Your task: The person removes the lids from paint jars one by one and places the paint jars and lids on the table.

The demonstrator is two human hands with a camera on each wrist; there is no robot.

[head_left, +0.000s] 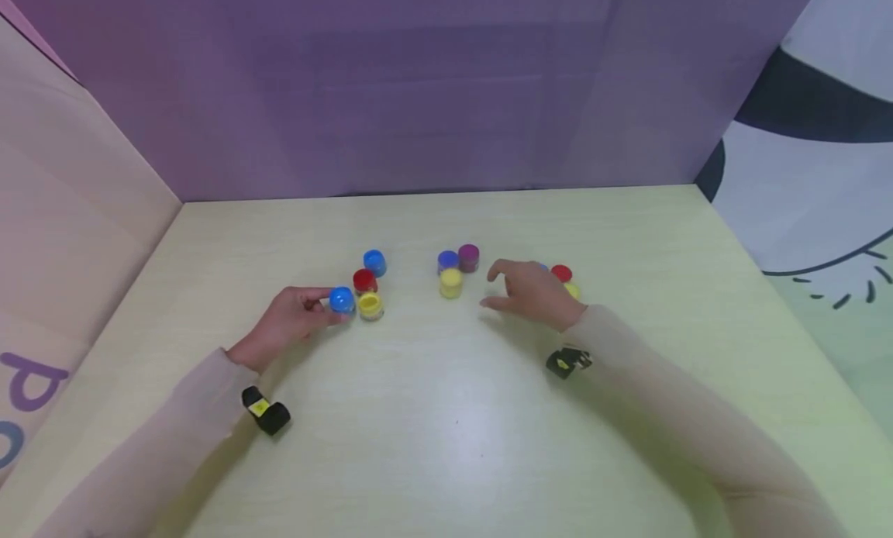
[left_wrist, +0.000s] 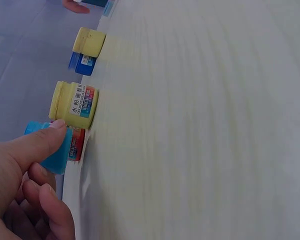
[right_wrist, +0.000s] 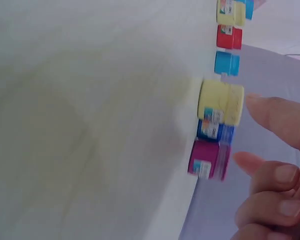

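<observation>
My left hand (head_left: 282, 321) pinches a light blue gouache paint jar (head_left: 342, 300) between thumb and fingers, at the left of a small group. Right beside that jar stand a yellow jar (head_left: 370, 306) and a red jar (head_left: 365, 281), with another blue jar (head_left: 374, 262) behind them. My right hand (head_left: 536, 290) hovers with thumb and forefinger apart, holding nothing. Just left of its fingertips stand a yellow jar (right_wrist: 220, 102), a dark blue jar (head_left: 447, 259) and a purple jar (right_wrist: 209, 160), close together.
Behind my right hand are a red jar (head_left: 561, 273), a yellow jar (head_left: 572, 290) and a blue one, partly hidden by the hand. The pale wooden table (head_left: 418, 422) ends at a purple back panel (head_left: 446, 96). A light panel (head_left: 63, 181) borders the left side.
</observation>
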